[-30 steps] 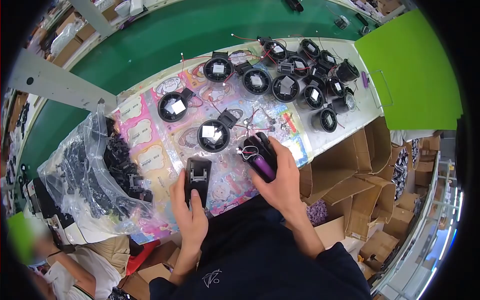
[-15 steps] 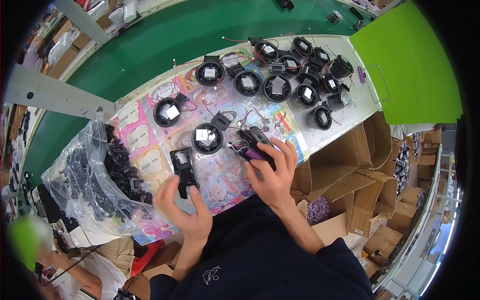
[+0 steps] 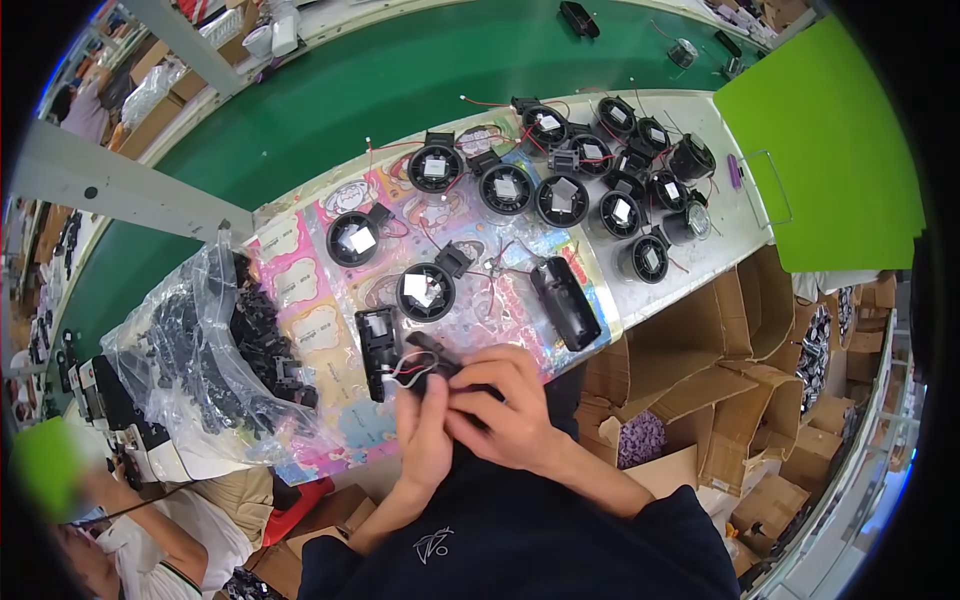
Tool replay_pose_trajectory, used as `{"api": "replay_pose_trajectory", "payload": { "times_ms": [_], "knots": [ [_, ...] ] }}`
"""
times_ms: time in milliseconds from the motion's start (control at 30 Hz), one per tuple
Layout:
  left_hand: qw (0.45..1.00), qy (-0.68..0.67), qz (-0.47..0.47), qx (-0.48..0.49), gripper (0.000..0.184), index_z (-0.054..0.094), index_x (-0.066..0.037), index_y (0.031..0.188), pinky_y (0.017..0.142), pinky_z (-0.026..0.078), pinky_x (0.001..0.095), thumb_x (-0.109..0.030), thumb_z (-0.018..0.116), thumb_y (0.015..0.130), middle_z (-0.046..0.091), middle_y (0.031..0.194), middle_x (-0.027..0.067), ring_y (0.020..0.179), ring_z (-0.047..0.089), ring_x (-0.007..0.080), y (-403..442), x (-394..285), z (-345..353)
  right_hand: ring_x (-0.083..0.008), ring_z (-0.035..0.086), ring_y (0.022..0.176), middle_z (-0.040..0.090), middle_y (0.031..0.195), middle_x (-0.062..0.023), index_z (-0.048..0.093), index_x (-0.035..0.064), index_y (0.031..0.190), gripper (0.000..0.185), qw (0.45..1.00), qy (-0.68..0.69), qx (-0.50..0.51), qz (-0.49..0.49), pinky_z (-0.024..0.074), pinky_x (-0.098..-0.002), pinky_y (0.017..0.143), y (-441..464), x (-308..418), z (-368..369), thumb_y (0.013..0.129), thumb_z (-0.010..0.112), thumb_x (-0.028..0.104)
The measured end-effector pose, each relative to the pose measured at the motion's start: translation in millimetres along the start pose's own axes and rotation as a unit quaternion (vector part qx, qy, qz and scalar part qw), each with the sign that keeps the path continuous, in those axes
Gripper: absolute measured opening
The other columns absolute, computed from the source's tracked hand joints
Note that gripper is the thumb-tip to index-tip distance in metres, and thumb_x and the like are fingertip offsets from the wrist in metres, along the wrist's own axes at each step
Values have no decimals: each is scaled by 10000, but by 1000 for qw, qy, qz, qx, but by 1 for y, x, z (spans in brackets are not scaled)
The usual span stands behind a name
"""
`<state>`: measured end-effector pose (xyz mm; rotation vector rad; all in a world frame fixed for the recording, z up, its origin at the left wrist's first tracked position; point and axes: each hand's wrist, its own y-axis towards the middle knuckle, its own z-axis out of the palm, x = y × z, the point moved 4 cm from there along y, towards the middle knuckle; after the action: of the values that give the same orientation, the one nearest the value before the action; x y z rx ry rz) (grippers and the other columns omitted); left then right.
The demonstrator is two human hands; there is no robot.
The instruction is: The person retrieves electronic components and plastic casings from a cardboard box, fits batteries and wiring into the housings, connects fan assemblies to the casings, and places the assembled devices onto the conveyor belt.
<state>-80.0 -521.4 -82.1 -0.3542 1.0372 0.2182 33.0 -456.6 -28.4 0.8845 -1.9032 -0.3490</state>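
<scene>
My left hand [image 3: 425, 440] and my right hand [image 3: 505, 410] meet in front of my body. Between their fingers is a small black part [image 3: 432, 352] with looped white and red wires and a white plug; my fingers cover much of it. Just left of it, on the printed sheets, lies an open black plastic housing [image 3: 377, 355]. A longer black housing shell [image 3: 567, 303] rests to the right, apart from my hands. The nearest round black fan-like unit [image 3: 426, 291], with a white square on it, sits beyond my hands.
Several more round black units [image 3: 505, 188] with red wires stand along the back and right of the table. A clear plastic bag [image 3: 190, 350] of small black parts lies at left. A green board [image 3: 820, 150] and cardboard boxes [image 3: 690, 340] are on the right. Another person [image 3: 150, 520] sits lower left.
My right hand has moved left and towards me with the wired part, and my left hand has joined it. The long black shell now lies free on the table. The whole view has shifted slightly.
</scene>
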Motion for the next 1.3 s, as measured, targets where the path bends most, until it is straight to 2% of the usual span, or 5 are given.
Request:
{"api": "replay_pose_trajectory", "payload": {
  "times_ms": [267, 467, 600, 1067, 1300],
  "knots": [
    [996, 85, -35, -21, 481, 251, -74, 1522, 777, 537, 296, -132, 476, 1101, 629, 1069, 119, 851, 638, 155, 11, -49, -20, -329, 628, 1031, 647, 1109, -163, 698, 16, 1095, 277, 992, 90, 50, 67, 509, -404, 871, 65, -24, -10, 825, 755, 33],
    [977, 201, 16, 68, 604, 262, -3, 1548, 1035, 437, 316, 14, 554, 1020, 528, 1336, 168, 1204, 552, 192, 7, -63, -5, -323, 611, 1070, 635, 1157, -103, 680, 57, 1101, 353, 975, 88, 204, -25, 503, -445, 905, 87, 5, 5, 776, 811, 101],
    [966, 243, 41, 84, 658, 289, 34, 1537, 1156, 357, 361, 67, 586, 951, 472, 1444, 185, 1387, 454, 252, 9, -58, -9, -318, 607, 1076, 646, 1126, -82, 679, 75, 1083, 356, 983, 47, 166, -60, 503, -443, 914, 75, 12, 8, 749, 802, 76],
    [989, 122, -2, 84, 828, 235, -12, 1585, 981, 430, 278, 112, 584, 844, 498, 1275, 85, 1117, 525, 123, 9, -77, -4, -252, 698, 865, 692, 1056, -133, 737, -32, 1000, 334, 983, 35, 100, -149, 552, -347, 715, 45, 37, -10, 680, 739, 64],
    [996, 9, 15, 84, 872, 279, -13, 1564, 989, 530, 385, -50, 683, 792, 605, 1240, 181, 1092, 650, 229, 3, -73, -5, -253, 713, 856, 708, 1102, -156, 733, -44, 1002, 286, 987, 52, 102, -111, 560, -345, 705, 34, 50, -16, 726, 765, 27]
  ]
}}
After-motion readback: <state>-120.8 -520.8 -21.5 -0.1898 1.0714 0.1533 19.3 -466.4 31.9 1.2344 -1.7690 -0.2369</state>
